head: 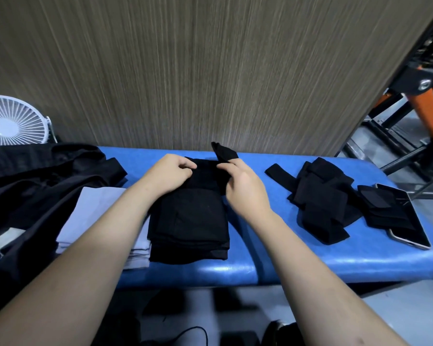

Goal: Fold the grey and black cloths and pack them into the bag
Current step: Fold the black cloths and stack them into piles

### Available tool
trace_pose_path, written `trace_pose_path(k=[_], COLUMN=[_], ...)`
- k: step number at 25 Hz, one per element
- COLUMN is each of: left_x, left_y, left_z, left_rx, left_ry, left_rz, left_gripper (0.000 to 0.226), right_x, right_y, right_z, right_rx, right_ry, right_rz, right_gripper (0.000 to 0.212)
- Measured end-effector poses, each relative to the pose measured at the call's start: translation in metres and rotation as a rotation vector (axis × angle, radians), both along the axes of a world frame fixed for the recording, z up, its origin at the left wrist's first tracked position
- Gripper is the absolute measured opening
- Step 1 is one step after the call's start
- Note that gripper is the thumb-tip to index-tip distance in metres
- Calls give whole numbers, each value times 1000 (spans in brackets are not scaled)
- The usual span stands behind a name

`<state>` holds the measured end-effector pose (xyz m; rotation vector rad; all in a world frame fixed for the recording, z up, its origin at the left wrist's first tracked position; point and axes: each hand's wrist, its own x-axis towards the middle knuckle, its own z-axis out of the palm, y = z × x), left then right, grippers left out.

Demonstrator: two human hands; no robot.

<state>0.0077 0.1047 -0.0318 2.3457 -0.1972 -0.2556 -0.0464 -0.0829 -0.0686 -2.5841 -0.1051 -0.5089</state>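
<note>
A stack of folded black cloths [189,228] lies in the middle of the blue padded bench [310,260]. My left hand [169,174] pinches the far edge of the top black cloth. My right hand [240,184] grips the same cloth, a corner of which sticks up behind my fingers. Folded grey cloths [95,211] lie just left of the black stack, partly under my left forearm. A black bag [35,186] lies open at the left end of the bench. More loose black cloths [320,201] lie in a heap to the right.
A tablet [410,226] rests near the bench's right end with black cloths partly on it. A white fan [13,121] stands at the back left. A wood-grain wall panel [210,71] rises right behind the bench. Black and orange metal frames [425,103] stand at the right.
</note>
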Motion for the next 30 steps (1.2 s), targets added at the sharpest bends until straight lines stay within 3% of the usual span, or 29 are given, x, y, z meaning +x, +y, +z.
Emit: trace_pose_path(k=[6,10,13,15,17,19,21,30], left_x=[-1,-1,-5,-8,-11,-11,-10,-17], left_y=[4,3,2,-1,-3,-3,-3,3], left_z=[-1,-2,1,5,9,13,15,36], left_rx=[-56,-123,-98,-44,-46,-67,-101,-388], left_ry=[49,37,8,4,-10,-55,-113,-238], left_rz=[21,28,-15,-32,-12,13,40,50], left_gripper=[46,46,37,30,29,28,29,40], right_x=[10,14,16,11,11,10,10,7], right_y=[20,16,8,1,-10,-14,-16,-16], right_z=[2,7,12,15,8,1,-5,16], right_rx=[219,599,856,874,693,508,494,1180], right_ry=[119,305,362,297,208,244,301,260], right_rz=[137,208,170,81,-69,-117,-109,30], right_gripper=[59,68,55,46,39,29,25,28])
